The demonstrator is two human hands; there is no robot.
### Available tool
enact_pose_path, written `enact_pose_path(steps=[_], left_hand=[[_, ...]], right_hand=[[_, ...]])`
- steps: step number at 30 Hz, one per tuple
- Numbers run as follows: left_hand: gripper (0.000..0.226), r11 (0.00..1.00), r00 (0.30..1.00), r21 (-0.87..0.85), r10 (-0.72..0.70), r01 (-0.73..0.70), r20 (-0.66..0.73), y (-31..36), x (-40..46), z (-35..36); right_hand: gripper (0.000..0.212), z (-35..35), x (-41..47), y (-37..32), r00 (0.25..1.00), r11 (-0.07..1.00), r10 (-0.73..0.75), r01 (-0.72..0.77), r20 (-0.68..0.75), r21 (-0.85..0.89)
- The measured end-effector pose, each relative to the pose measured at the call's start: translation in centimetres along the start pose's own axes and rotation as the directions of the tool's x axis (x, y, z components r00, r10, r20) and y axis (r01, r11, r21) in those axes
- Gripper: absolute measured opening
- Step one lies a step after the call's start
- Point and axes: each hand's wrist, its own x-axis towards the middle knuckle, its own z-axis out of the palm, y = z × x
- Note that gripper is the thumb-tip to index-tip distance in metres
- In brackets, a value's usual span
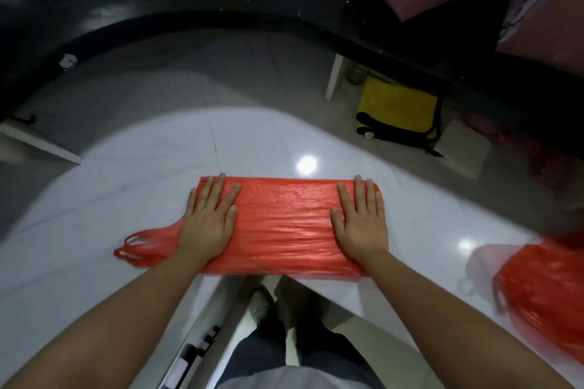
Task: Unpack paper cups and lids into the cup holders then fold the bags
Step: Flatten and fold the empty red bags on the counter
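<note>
A flattened red bag [284, 224] lies on the white bench [94, 199] at its near edge, both hands pressing it with straight fingers, the left hand [208, 218] at the handle end, the right hand [360, 218] at the other, a second red bag [543, 287] further right

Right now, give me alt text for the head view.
Both hands, left hand and right hand, press flat on a red plastic bag spread on a white table, handles trailing left. Another red bag lies at right.
</note>
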Motion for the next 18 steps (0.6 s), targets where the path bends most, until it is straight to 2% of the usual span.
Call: enact_pose_path(steps=[4, 6, 9, 12, 15, 18], left_hand=[[0.062, 0.998, 0.998, 0.03, -0.055, 0.055, 0.015, 1.6, 0.0, -1.1], [0.061, 0.997, 0.997, 0.023, -0.076, 0.076, -0.036, 4.1, 0.0, -1.8], [0.06, 0.998, 0.998, -0.063, 0.028, -0.031, -0.054, 11.1, -0.5, -2.0], [0.062, 0.983, 0.988, -0.116, 0.15, -0.146, 0.026, 19.6, -1.6, -0.2], [0.061, 0.981, 0.982, -0.117, 0.166, -0.155, 0.089, 25.1, -2.5, 2.3], [0.06, 0.988, 0.985, -0.023, 0.157, -0.156, 0.072, 26.4, -3.2, 4.2]], right_hand=[[0.058, -2.0, -0.1, 2.4, 0.992, 0.993, -0.098, 0.093, 0.083, 0.07], [0.061, -2.6, -1.2, 4.5, 0.991, 0.993, -0.12, 0.119, 0.067, 0.015], [0.067, -2.5, -2.8, 5.7, 0.987, 0.99, -0.116, 0.124, 0.109, -0.068], [0.066, -1.6, -3.5, 5.2, 0.992, 0.992, -0.099, 0.105, 0.082, -0.074], [0.065, -0.8, -3.6, 5.0, 0.995, 0.992, -0.092, 0.095, 0.033, -0.088], [0.065, -0.2, -3.6, 5.3, 0.991, 0.986, -0.132, 0.131, 0.004, -0.099]])
